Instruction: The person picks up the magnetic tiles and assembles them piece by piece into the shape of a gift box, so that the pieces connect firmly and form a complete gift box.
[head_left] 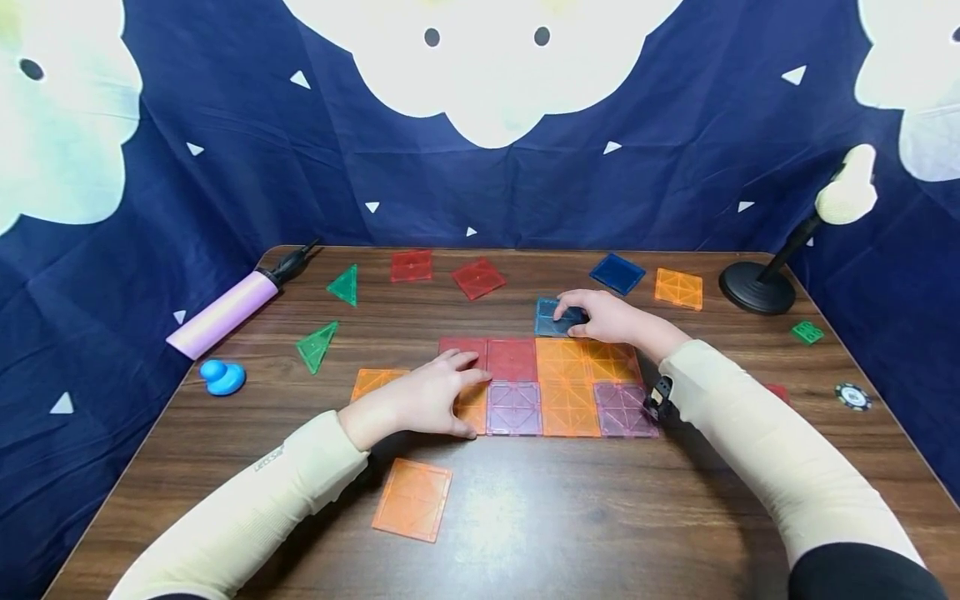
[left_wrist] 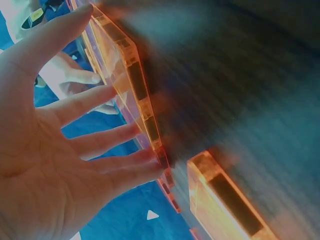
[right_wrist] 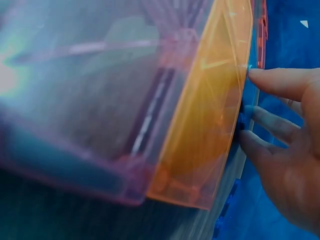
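Flat on the table lies a two-row block of translucent square magnetic tiles, red, orange and purple, with a purple tile (head_left: pixel 513 408) in its near row. My left hand (head_left: pixel 431 396) spreads over the block's left end; its fingers reach a red tile (head_left: pixel 512 360) and its thumb lies at the near edge of an orange tile (head_left: pixel 471 408). Just beyond the block, my right hand (head_left: pixel 611 317) holds a blue square tile (head_left: pixel 546 317) between thumb and fingers, which cover part of it. In the right wrist view, the fingertips (right_wrist: pixel 256 75) touch the blue tile at its edge.
Loose tiles lie around: orange (head_left: pixel 412 500) in front, red (head_left: pixel 480 277), dark blue (head_left: pixel 617 273) and orange (head_left: pixel 678 288) behind, green triangles (head_left: pixel 317 346) at left. A pink-barrelled pump (head_left: pixel 225 312), blue toy (head_left: pixel 222 377), microphone stand (head_left: pixel 757 287), green brick (head_left: pixel 807 332) and poker chip (head_left: pixel 853 397) line the sides.
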